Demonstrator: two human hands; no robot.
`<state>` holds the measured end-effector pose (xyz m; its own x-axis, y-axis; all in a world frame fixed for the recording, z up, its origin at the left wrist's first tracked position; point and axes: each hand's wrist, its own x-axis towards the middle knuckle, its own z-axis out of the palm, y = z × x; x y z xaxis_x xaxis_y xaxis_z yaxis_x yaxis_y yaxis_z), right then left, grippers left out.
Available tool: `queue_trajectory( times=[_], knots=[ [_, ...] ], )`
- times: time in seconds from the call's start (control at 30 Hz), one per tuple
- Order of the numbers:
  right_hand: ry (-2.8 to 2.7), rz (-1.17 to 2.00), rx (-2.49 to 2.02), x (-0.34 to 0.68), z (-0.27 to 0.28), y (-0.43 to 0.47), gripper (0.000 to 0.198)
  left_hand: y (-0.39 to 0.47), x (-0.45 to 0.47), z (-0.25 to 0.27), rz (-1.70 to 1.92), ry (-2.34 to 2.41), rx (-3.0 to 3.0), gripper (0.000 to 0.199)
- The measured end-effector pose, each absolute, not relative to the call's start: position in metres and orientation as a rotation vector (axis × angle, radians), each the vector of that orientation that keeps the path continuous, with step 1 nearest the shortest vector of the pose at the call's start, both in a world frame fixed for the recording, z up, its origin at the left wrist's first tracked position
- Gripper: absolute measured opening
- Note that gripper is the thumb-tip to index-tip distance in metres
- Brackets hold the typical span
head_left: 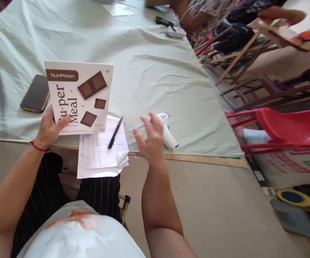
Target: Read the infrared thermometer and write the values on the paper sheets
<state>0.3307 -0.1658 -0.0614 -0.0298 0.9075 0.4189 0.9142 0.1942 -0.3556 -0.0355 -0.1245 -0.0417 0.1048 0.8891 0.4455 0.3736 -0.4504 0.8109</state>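
My left hand (51, 125) grips the lower left corner of a flat white NutriMotion package (90, 107), its front printed with brown chocolate pieces. The thumb lies across the front; the other fingers are mostly hidden behind. Slightly blurred, my right hand (152, 139) has its fingers spread and holds nothing. It hovers beside a white and blue gun-shaped handheld device (169, 134) lying on the cloth, whose exact kind I cannot tell. Between the hands, a black pen (115, 132) rests on handwritten papers (101, 154) that hang over the table edge.
A dark phone (36, 94) lies left of the package on the pale green tablecloth (133, 46). Another person's arm (183, 14) shows at the far side, near a black object (164, 21). A red plastic chair (292, 125) and folding wooden furniture (241, 53) stand at the right.
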Motion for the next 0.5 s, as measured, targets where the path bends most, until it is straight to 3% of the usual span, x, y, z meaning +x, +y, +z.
queue_trajectory(
  times=[0.07, 0.17, 0.33, 0.4, 0.5],
  knots=[
    [-1.803, -0.136, -1.99, 0.365, -0.054, -0.165, 0.057, -0.127, -0.035, -0.039, 1.316, 1.219, 1.842, 0.058],
    [-1.88, 0.04, -2.36, 0.405, -0.043, -0.158, 0.05, -0.131, -0.034, -0.036, 1.335, 1.187, 1.763, 0.057],
    [-1.744, 0.371, -2.564, 0.411, -0.024, -0.142, 0.037, -0.132, -0.034, -0.038, 1.387, 1.113, 1.649, 0.052],
    [-1.509, 0.464, -2.423, 0.393, -0.017, -0.149, 0.032, -0.132, -0.035, -0.039, 1.389, 1.098, 1.629, 0.05],
    [-1.158, 0.711, -1.833, 0.347, -0.006, -0.183, 0.041, -0.131, -0.035, -0.039, 1.38, 1.055, 1.6, 0.048]
  ],
)
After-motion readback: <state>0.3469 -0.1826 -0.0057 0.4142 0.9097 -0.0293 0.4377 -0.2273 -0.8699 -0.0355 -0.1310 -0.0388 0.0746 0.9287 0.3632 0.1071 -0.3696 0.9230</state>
